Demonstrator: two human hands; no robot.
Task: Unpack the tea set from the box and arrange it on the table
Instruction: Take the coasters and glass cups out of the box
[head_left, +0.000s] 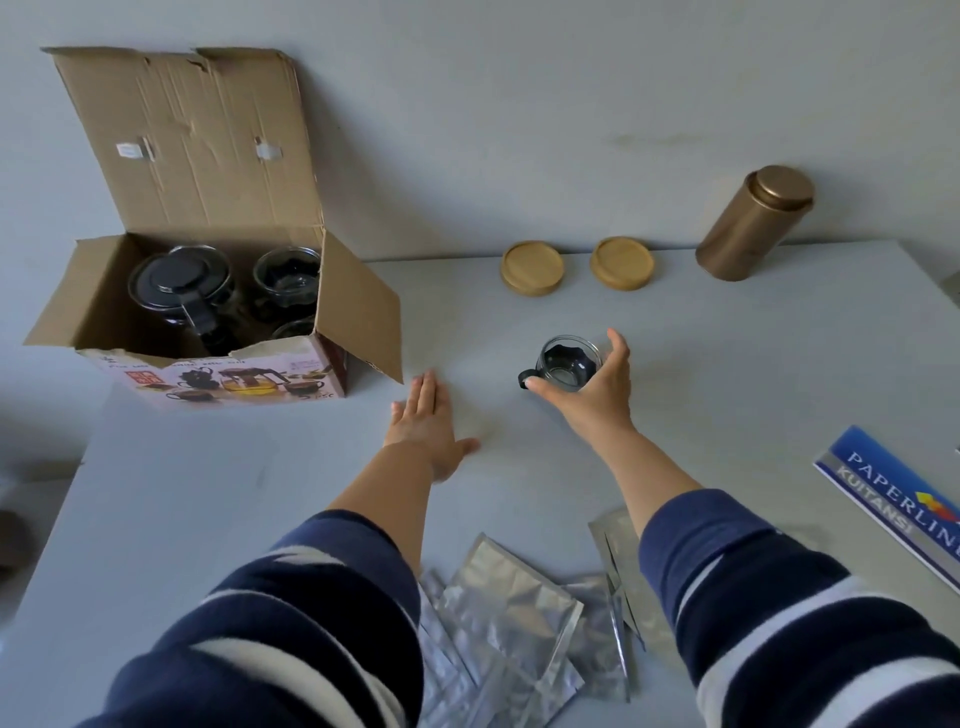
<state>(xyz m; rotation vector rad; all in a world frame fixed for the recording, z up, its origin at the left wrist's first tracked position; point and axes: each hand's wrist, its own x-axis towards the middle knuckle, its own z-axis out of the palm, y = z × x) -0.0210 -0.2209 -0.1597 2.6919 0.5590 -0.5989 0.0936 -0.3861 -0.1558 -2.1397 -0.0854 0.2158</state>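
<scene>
The right hand (597, 395) grips a small clear glass cup with a black handle (563, 362) from the near side, thumb and fingers curled around its wall, low over the grey tabletop (727, 364). The two round wooden coasters (532, 268) lie farther from the person, beyond the cup, and the right hand is nearer to them. The left hand (426, 421) lies flat with straight fingers on the tabletop and holds nothing. To its left, the open cardboard box (208, 312) still contains a glass teapot with a black lid (182, 286) and more glass cups (285, 278).
</scene>
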